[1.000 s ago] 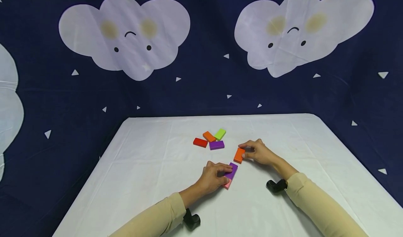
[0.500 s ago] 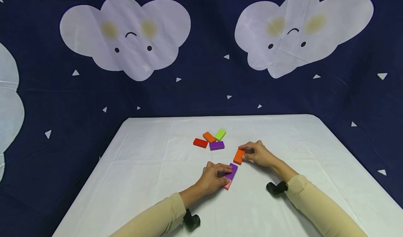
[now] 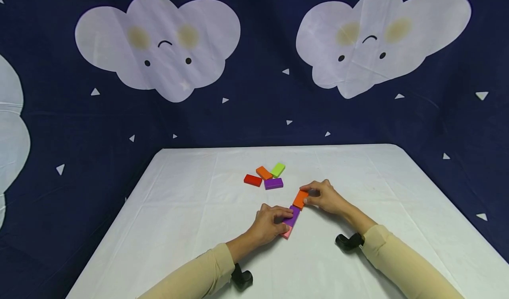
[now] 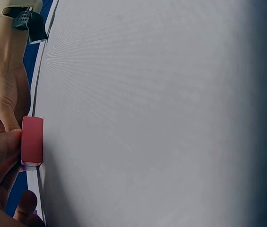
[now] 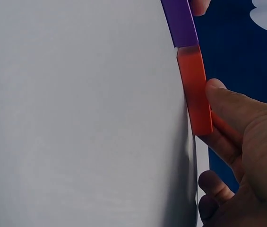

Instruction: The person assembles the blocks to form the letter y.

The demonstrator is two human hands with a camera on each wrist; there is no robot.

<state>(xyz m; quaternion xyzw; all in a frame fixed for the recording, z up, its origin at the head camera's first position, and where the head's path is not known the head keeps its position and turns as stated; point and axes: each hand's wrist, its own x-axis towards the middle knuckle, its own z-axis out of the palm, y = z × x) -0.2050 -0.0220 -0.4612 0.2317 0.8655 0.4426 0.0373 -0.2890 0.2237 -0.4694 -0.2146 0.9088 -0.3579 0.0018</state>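
In the head view, an orange block (image 3: 300,199), a purple block (image 3: 293,217) and a pink block (image 3: 286,233) form a slanting row on the table. My right hand (image 3: 326,197) pinches the orange block, thumb on its near side and fingers at the far end. Across the purple block lies my left hand (image 3: 267,223), index fingertip towards its far end and thumb near its seam with the pink one. From the right wrist, the orange block (image 5: 195,92) meets the purple block's end (image 5: 180,23), slightly offset. The left wrist view shows the pink block's end (image 4: 32,141), fingers behind it.
Behind the row lie a red block (image 3: 252,180), a second orange block (image 3: 264,172), a green block (image 3: 278,170) and another purple block (image 3: 273,183). They rest on the white table (image 3: 191,228). A dark blue cloth (image 3: 254,122) with clouds hangs behind.
My right hand has drawn the orange block towards me and slightly left, closing the gap to the purple block. My left hand has stayed in place.
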